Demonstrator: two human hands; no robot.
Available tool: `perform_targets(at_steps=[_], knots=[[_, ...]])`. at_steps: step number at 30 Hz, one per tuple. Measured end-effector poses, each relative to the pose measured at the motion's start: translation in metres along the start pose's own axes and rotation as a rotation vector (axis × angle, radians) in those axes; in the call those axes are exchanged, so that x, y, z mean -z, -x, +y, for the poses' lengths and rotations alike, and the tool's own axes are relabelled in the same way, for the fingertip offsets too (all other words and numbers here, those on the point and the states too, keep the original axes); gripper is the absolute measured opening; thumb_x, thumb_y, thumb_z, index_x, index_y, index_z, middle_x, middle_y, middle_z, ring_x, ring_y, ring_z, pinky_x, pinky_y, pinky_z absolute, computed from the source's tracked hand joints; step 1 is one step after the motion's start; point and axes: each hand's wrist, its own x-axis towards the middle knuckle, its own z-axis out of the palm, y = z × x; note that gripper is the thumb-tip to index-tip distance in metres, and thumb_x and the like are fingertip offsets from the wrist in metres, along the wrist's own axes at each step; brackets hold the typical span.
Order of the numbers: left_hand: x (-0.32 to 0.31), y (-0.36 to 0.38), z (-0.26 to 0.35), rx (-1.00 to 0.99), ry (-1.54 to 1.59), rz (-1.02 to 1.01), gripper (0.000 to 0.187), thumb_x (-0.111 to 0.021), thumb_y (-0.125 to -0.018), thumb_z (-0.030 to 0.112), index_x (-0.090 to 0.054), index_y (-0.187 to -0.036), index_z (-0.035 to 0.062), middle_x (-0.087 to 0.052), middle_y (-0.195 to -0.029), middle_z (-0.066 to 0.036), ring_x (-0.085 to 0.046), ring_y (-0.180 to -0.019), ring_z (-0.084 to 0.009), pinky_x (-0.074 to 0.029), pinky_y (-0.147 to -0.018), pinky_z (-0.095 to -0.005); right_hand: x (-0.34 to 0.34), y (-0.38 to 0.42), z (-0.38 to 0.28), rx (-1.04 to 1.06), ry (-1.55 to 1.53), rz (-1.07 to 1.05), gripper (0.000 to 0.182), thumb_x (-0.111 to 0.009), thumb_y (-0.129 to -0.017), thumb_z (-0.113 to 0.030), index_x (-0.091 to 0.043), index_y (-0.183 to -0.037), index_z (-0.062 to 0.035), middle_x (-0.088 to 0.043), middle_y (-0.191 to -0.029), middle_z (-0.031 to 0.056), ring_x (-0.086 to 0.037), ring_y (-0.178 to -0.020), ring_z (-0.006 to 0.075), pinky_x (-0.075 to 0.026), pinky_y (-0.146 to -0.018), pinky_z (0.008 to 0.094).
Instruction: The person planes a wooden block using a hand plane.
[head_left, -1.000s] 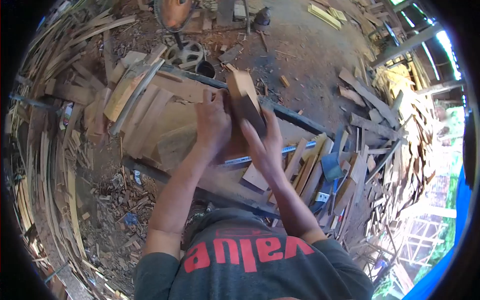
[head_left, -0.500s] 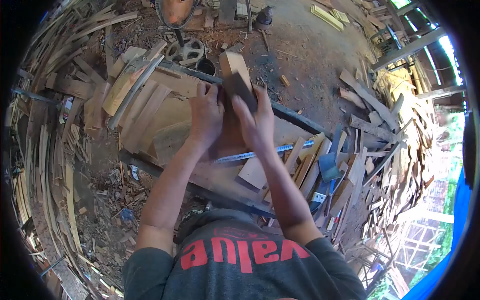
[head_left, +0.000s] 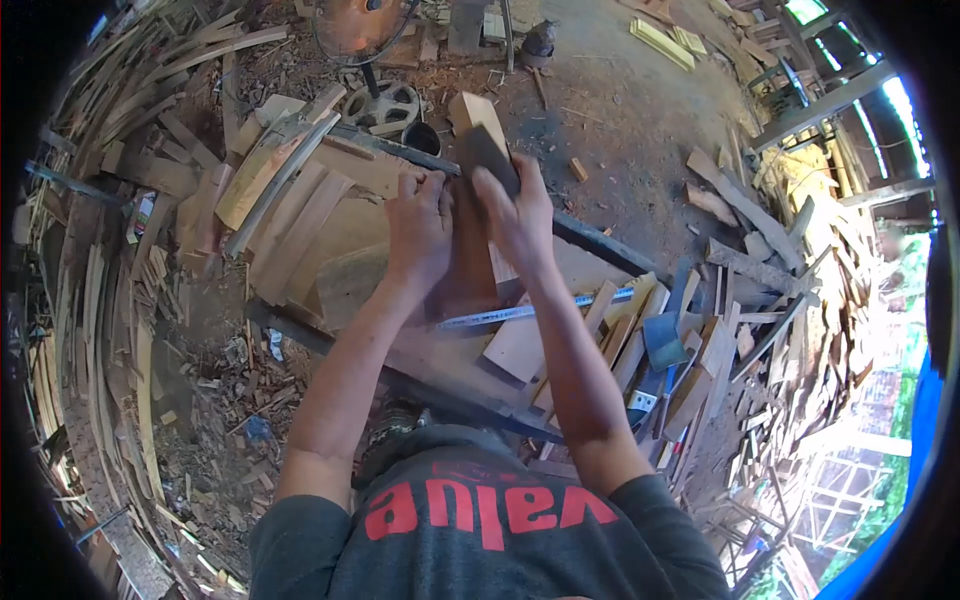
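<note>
Both my left hand [head_left: 418, 232] and right hand [head_left: 517, 215] clamp this wood block [head_left: 482, 150] beside the tape measure [head_left: 520, 312]; a loose grip and it tips.

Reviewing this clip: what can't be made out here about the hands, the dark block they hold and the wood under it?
- Head view: how the dark block meets the pale wood piece; the right hand covers the contact.
- Left hand: its palm side and grip are hidden by its own back.
- Steel ruler: markings too small to read.
- Standing fan: cut off by the top edge.
</note>
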Motion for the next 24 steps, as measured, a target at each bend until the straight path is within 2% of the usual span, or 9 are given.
perform_targets(at_steps=[3, 6, 8, 10, 12, 15, 17, 21, 24], knots=[[0.005, -0.001, 0.001, 0.065, -0.018, -0.02, 0.018, -0.053, -0.101, 0.018, -0.064, -0.112, 0.0096, -0.058, -0.103, -0.013, -0.058, -0.098, -0.0325, -0.041, -0.083, -0.0498, 0.0, 0.025, -0.002, 0.078, 0.055, 0.022, 0.055, -0.067, -0.094, -0.03, -0.049, -0.131, 0.0049, -0.058, -0.119, 0.0276, -0.059, -0.11, 0.0418, -0.047, -0.094, 0.0458], [0.001, -0.002, 0.0, 0.082, -0.068, -0.024, 0.017, -0.053, -0.101, 0.019, -0.063, -0.112, 0.0104, -0.058, -0.104, -0.013, -0.058, -0.097, -0.0322, -0.041, -0.084, -0.0496, 0.035, 0.133, -0.009, 0.055, 0.07, -0.039, 0.063, -0.07, -0.093, -0.026, -0.043, -0.141, 0.0031, -0.055, -0.125, 0.0268, -0.058, -0.112, 0.0413, -0.046, -0.097, 0.0468], [-0.006, -0.003, -0.002, 0.044, -0.085, -0.014, 0.017, -0.053, -0.101, 0.02, -0.063, -0.112, 0.0108, -0.057, -0.104, -0.012, -0.058, -0.097, -0.0321, -0.041, -0.084, -0.0495, 0.041, 0.207, 0.044, 0.082, 0.077, 0.012, 0.065, -0.069, -0.092, -0.024, -0.04, -0.144, 0.002, -0.055, -0.125, 0.0236, -0.058, -0.114, 0.0365, -0.045, -0.099, 0.0429], [-0.013, -0.003, -0.006, 0.071, -0.144, 0.018, 0.017, -0.053, -0.102, 0.021, -0.062, -0.112, 0.0104, -0.056, -0.107, -0.011, -0.057, -0.096, -0.0322, -0.041, -0.085, -0.0493, 0.051, 0.253, 0.081, -0.062, -0.067, 0.063, 0.064, -0.07, -0.092, -0.023, -0.042, -0.143, 0.0028, -0.057, -0.125, 0.019, -0.057, -0.117, 0.0292, -0.044, -0.101, 0.0376], [-0.012, 0.003, 0.002, 0.05, -0.121, 0.037, 0.02, -0.054, -0.1, 0.02, -0.062, -0.118, 0.0154, -0.055, -0.115, -0.011, -0.053, -0.108, -0.0333, -0.04, -0.093, -0.0496, 0.071, 0.262, 0.094, -0.421, -0.177, 0.084, 0.061, -0.069, -0.091, -0.021, -0.044, -0.14, 0.0046, -0.058, -0.125, 0.0152, -0.055, -0.118, 0.0234, -0.043, -0.101, 0.0345], [-0.005, 0.006, 0.013, -0.162, -0.254, 0.105, 0.028, -0.057, -0.098, 0.02, -0.062, -0.125, 0.0241, -0.052, -0.131, -0.011, -0.044, -0.126, -0.0368, -0.035, -0.103, -0.0545, 0.091, 0.263, 0.141, -0.437, -0.178, 0.154, 0.058, -0.071, -0.091, -0.024, -0.049, -0.137, 0.0035, -0.061, -0.121, 0.0157, -0.058, -0.111, 0.0218, -0.046, -0.097, 0.0341], [0.011, 0.003, 0.015, -0.445, -0.445, -0.14, 0.035, -0.057, -0.098, 0.024, -0.061, -0.131, 0.0321, -0.045, -0.147, -0.009, -0.033, -0.139, -0.0396, -0.028, -0.108, -0.0616, 0.099, 0.261, 0.158, -0.384, -0.135, 0.191, 0.056, -0.071, -0.09, -0.025, -0.052, -0.135, 0.0028, -0.063, -0.116, 0.0153, -0.061, -0.106, 0.0221, -0.048, -0.094, 0.0351], [0.025, 0.003, 0.02, -0.502, -0.424, -0.371, 0.04, -0.058, -0.097, 0.036, -0.058, -0.137, 0.0317, -0.036, -0.155, -0.011, -0.026, -0.143, -0.0426, -0.023, -0.11, -0.0644, 0.102, 0.254, 0.154, -0.357, -0.12, 0.206, 0.059, -0.072, -0.09, -0.03, -0.052, -0.134, 0.0031, -0.064, -0.117, 0.0181, -0.061, -0.108, 0.025, -0.047, -0.096, 0.0359], [0.037, 0.009, 0.029, -0.448, -0.376, -0.521, 0.057, -0.06, -0.093, 0.051, -0.049, -0.146, 0.0344, -0.026, -0.161, -0.014, -0.015, -0.149, -0.0457, -0.017, -0.115, -0.0656, 0.092, 0.259, 0.163, -0.398, -0.159, 0.222, 0.062, -0.072, -0.089, -0.033, -0.052, -0.135, 0.0036, -0.064, -0.119, 0.0196, -0.061, -0.11, 0.0257, -0.046, -0.097, 0.036]])
